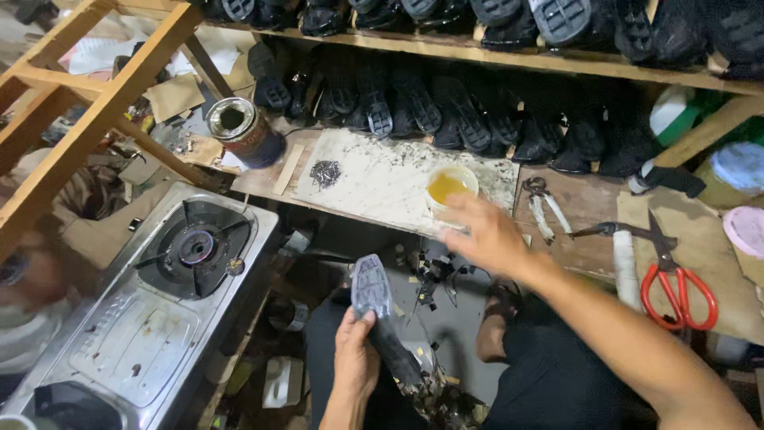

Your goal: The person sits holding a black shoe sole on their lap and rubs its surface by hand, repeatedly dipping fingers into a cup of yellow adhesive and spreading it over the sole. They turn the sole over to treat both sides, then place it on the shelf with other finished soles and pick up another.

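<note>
Your left hand, bottom centre, grips a black shoe sole-up, fingers wrapped round it. Your right hand, blurred mid-frame with fingers loosely spread, hovers just beside the glue cup on the board.

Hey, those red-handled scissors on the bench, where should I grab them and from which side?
Take the red-handled scissors by the red loops, coming from the near edge of the bench. The loops point toward the person and the blades point away at the shelf. The pliers' handle crosses near the blades, so that end is crowded.
</note>
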